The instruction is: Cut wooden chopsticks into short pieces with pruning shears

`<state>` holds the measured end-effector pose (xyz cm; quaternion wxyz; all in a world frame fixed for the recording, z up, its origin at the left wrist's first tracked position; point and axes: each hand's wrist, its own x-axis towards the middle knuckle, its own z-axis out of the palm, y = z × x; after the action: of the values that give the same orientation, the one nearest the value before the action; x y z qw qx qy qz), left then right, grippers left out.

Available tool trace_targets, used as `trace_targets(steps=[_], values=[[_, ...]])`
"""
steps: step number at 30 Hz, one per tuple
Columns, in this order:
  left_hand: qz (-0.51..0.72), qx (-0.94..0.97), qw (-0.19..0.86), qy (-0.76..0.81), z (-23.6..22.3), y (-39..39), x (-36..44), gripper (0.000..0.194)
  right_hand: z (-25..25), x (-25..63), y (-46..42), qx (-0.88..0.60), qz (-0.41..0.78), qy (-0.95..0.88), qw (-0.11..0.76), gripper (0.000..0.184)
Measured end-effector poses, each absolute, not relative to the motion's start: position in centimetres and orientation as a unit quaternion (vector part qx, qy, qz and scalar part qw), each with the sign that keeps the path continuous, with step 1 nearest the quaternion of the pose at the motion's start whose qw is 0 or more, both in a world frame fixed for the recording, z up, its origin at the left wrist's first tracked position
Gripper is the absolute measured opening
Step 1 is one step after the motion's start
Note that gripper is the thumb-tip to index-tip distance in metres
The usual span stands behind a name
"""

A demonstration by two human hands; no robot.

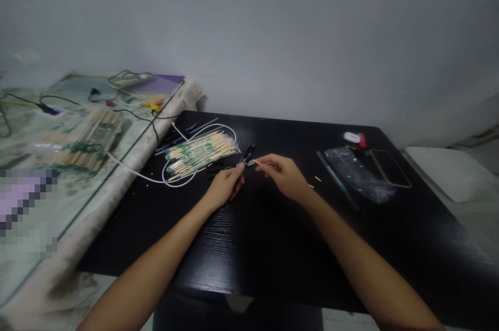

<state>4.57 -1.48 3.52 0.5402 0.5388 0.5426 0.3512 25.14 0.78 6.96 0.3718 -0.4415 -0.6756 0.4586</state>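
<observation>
Over the middle of the black table, my left hand [225,184] is closed, thumb pressed against the fingers. What it grips is too small and dark to make out. Just beyond its fingertips lies a dark tool [248,152], its kind unclear, and black loops [215,167] show to its left. Close by on the right, my right hand [284,174] pinches a short, thin wooden stick [257,162] pointing toward the left hand. Wrapped chopsticks [198,153] in clear, green-printed sleeves lie in a pile left of my hands.
A white cable [179,184] loops around the pile. Small wood bits [318,179] lie on the table [273,248]. At right are clear plastic wrapping [356,170], a phone-shaped frame [391,168] and a red-and-white item [354,138]. More chopsticks [91,138] lie on the glass-topped table at left.
</observation>
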Motion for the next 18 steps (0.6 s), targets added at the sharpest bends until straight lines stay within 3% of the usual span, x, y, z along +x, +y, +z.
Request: trace_targets(steps=[3, 8, 18], values=[[0.405, 0.447, 0.626, 0.495, 3.7, -1.4, 4.8, 0.059, 6.8, 25.1, 0.8, -0.448, 0.468, -0.671, 0.359, 0.020], [0.481, 0.404, 0.597, 0.498, 3.7, -1.5, 5.0, 0.052, 6.6, 24.6, 0.2, -0.446, 0.440, -0.696, 0.352, 0.014], [0.493, 0.381, 0.656, 0.426, 3.7, -1.7, 4.9, 0.038, 6.0, 24.1, -0.3, -0.441, 0.420, -0.710, 0.353, 0.012]])
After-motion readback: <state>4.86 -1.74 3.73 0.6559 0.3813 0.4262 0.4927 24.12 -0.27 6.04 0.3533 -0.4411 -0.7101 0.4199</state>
